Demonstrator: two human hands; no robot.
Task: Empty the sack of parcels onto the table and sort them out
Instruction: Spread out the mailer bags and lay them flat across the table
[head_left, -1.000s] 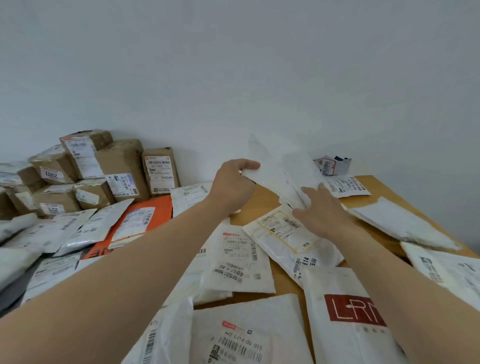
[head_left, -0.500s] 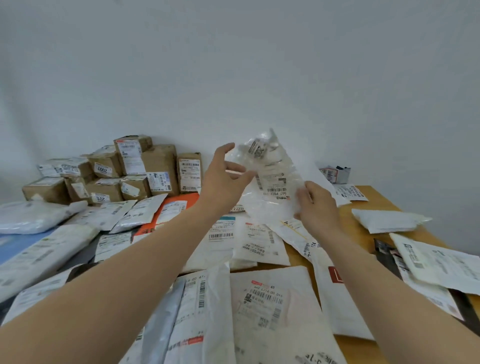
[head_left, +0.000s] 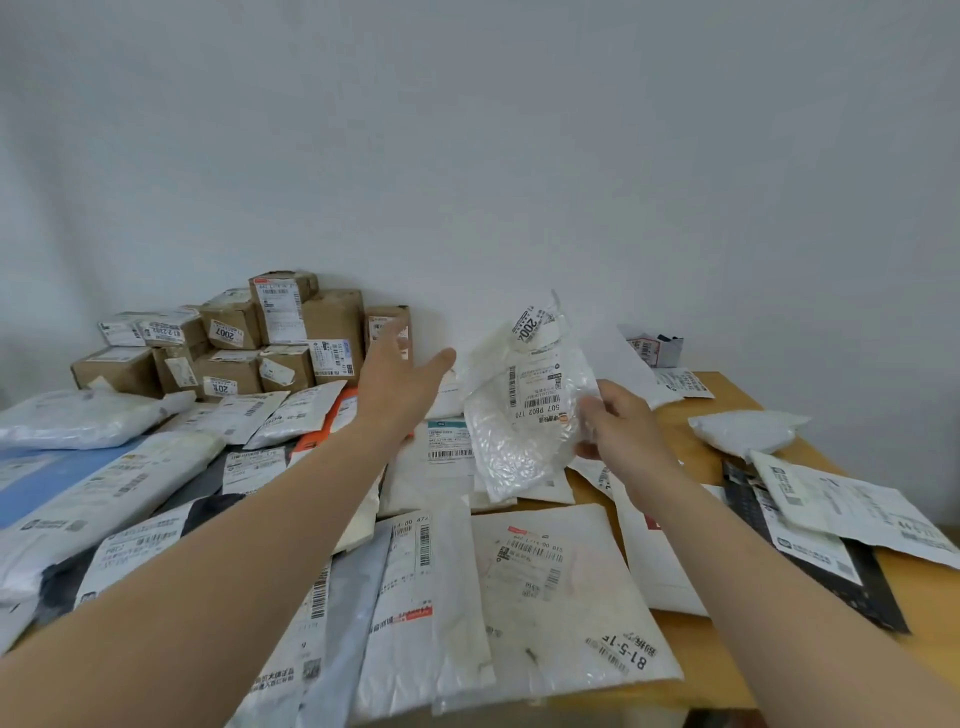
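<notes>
Background: plain white wall (head_left: 519, 156); light wooden table (head_left: 727, 395) set against it, mostly buried in mail.
Task item: clear bubble-wrap parcel with white barcode labels (head_left: 519, 431), held up off the table at centre back, tilted; I read "2007" on its top tag.
Right hand (head_left: 623, 431): pinches the parcel's right edge, fingers curled on it.
Left hand (head_left: 400, 384): wide, fingers spread, holds nothing, just left of the parcel; whether it touches, I can't tell.
Near edge: large white plastic mailer (head_left: 561, 587) marked "81-5-1F", overlapping other white mailers.
Left back: stack of brown cardboard boxes (head_left: 332, 317) against the wall; orange flat mailer (head_left: 317, 441) in front.
Right side: small white padded pouch (head_left: 743, 431); black flat mailer (head_left: 857, 597) under white labelled ones.
In the way: my view of several mailers is cut by both forearms.
</notes>
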